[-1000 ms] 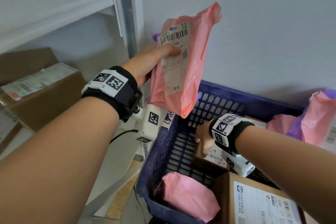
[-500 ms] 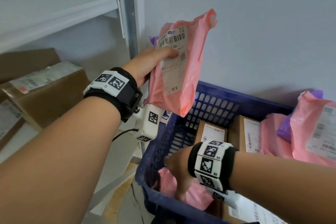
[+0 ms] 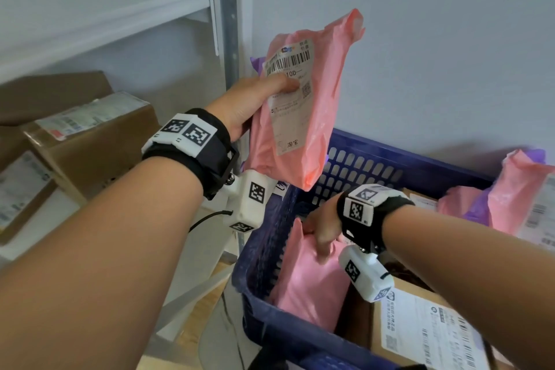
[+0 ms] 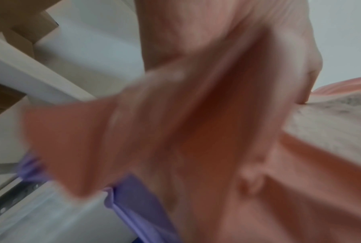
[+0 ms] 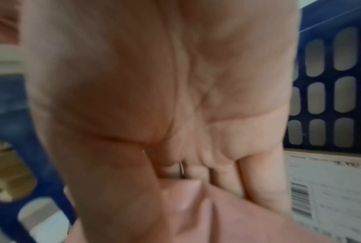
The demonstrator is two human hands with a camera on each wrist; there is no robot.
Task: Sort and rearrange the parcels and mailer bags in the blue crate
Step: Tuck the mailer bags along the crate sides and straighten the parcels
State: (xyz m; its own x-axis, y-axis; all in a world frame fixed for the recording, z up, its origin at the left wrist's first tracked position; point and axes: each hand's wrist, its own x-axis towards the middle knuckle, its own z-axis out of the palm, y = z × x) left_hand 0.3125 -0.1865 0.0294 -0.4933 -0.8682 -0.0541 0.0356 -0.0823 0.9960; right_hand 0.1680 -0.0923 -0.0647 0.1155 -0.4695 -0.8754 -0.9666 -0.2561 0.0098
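Note:
My left hand [image 3: 255, 102] holds a pink mailer bag [image 3: 303, 117] upright above the far left corner of the blue crate [image 3: 375, 156], thumb across its white label. A purple bag [image 4: 137, 197] peeks out behind it. My right hand [image 3: 321, 228] reaches into the crate's left end and grips the top edge of a second pink mailer bag [image 3: 309, 282] standing against the crate wall. In the right wrist view my fingers [image 5: 248, 180] curl over that pink bag [image 5: 227, 222].
Cardboard parcels [image 3: 426, 336] with labels lie in the crate, near right and far side. More pink and purple bags [image 3: 519, 198] pile at the crate's right end. Brown boxes [image 3: 90, 141] sit on a white shelf [image 3: 105, 24] to the left, by a grey upright post [image 3: 228, 39].
My right hand moved from a cardboard parcel at the crate's far side to the near left pink bag and gripped its top. The left hand kept its bag raised.

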